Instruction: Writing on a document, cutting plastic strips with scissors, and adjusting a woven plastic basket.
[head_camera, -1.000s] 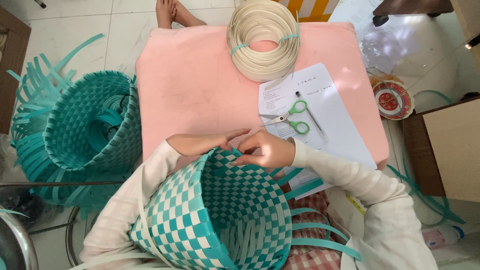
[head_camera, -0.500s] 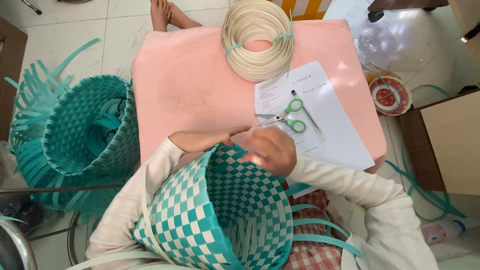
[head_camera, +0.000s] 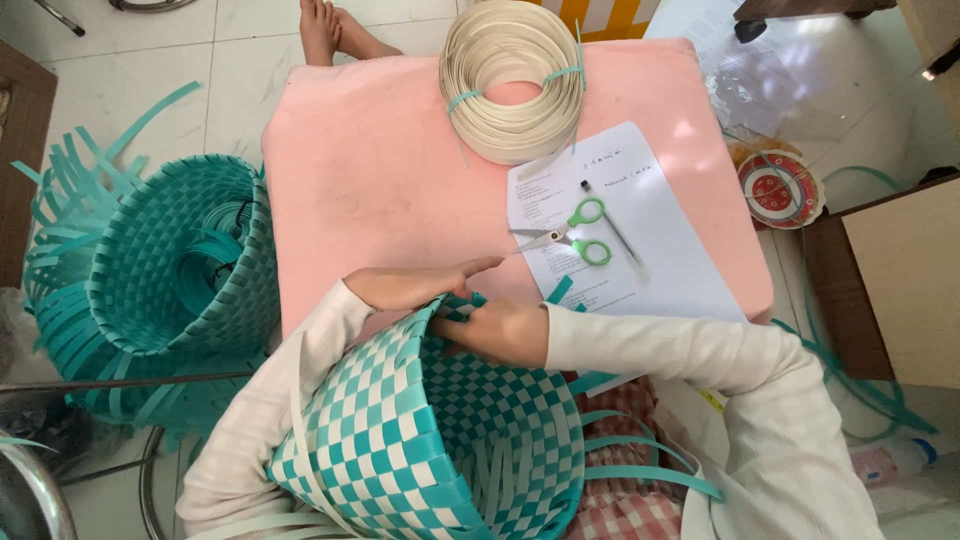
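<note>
Checked basket (head_camera: 420, 440) tilted on lap; left hand (head_camera: 415, 287) flat outside rim, bracing; right hand (head_camera: 500, 333) inside rim, grip closed on weave. Scissors (head_camera: 565, 235) beyond basket.

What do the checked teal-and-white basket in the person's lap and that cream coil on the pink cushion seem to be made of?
The checked teal-and-white woven basket looks like flat plastic strapping: smooth, evenly wide strips with a slight sheen, springing out stiffly at the loose ends. The cream coil of flat strip seems to be the same band material, uncut, wound in a ring and tied with teal strips; it might instead be rattan, though its evenness suggests plastic.
</note>
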